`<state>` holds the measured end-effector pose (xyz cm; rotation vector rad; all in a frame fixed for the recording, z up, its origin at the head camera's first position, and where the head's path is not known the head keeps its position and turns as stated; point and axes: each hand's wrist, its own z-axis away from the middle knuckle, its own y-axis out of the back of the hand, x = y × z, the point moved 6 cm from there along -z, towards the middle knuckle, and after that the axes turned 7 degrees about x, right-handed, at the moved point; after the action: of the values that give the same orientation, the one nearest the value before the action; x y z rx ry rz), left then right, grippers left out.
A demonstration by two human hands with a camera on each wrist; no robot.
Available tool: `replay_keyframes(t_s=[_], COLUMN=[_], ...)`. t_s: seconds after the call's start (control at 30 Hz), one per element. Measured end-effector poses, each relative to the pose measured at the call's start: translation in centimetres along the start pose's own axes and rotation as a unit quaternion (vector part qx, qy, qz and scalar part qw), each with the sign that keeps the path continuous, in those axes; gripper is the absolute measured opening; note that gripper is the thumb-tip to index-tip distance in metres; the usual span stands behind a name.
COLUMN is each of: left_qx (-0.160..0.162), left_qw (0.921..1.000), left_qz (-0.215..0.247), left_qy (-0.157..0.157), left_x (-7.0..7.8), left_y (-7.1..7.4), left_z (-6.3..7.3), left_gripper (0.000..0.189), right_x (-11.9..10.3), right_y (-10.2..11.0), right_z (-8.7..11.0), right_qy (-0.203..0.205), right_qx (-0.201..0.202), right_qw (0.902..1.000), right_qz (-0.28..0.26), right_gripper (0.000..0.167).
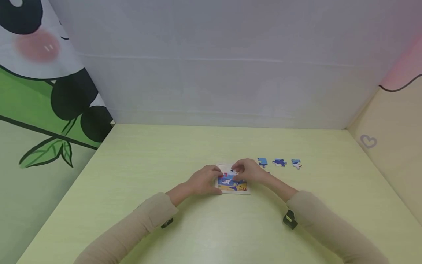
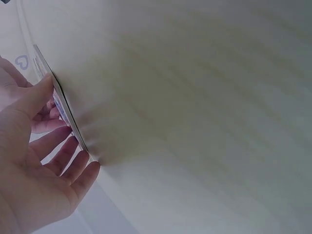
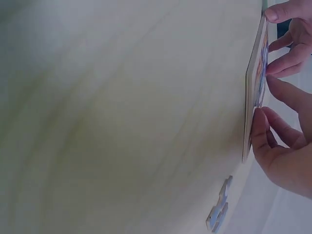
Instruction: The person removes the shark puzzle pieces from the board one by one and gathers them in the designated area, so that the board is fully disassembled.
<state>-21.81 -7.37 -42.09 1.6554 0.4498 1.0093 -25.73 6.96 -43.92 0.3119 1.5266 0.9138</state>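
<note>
A small jigsaw puzzle board [image 1: 232,187] with a pale frame and a colourful sea picture lies on the table. My left hand [image 1: 205,180] holds its left side, thumb at the near corner and fingertips along the edge; the left wrist view shows these fingers [image 2: 80,168] bent at the rim. At the far right part of the board, my right hand [image 1: 250,171] pinches a puzzle piece [image 1: 234,171] against the picture, mostly hidden by the fingers. Thumb and fingertips of the right hand [image 3: 287,141] meet close over the board [image 3: 251,87] in the right wrist view.
Beyond the right hand lie loose puzzle pieces in a row: a blue one [image 1: 262,162], a dark blue one [image 1: 279,162] and a blue-and-white one [image 1: 296,164]. Another piece peeks out beside the right wrist. A grey-white wall [image 1: 211,91] borders the table's far edge.
</note>
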Motion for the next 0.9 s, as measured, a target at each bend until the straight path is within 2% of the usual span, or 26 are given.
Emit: replay_keyframes(t_s=[0.27, 0.73, 0.9], left_qx=[0.004, 0.01, 0.014], left_qw=[1.0, 0.9999, 0.9998], left_qz=[-0.005, -0.009, -0.016], left_qy=[0.001, -0.011, 0.006], left_x=[-0.2, -0.17, -0.13], left_y=[-0.35, -0.53, -0.59], left_z=[-0.19, -0.23, -0.41], left_gripper=[0.055, 0.057, 0.051], right_x=[-0.05, -0.46, -0.53], right_y=[-0.24, -0.14, -0.12], right_z=[-0.32, 0.25, 0.36], right_qy=[0.014, 0.023, 0.044], right_qx=[-0.006, 0.012, 0.019], right_qw=[0.9998, 0.999, 0.998], right_qz=[0.014, -0.036, -0.041], right_gripper=[0.03, 0.031, 0.032])
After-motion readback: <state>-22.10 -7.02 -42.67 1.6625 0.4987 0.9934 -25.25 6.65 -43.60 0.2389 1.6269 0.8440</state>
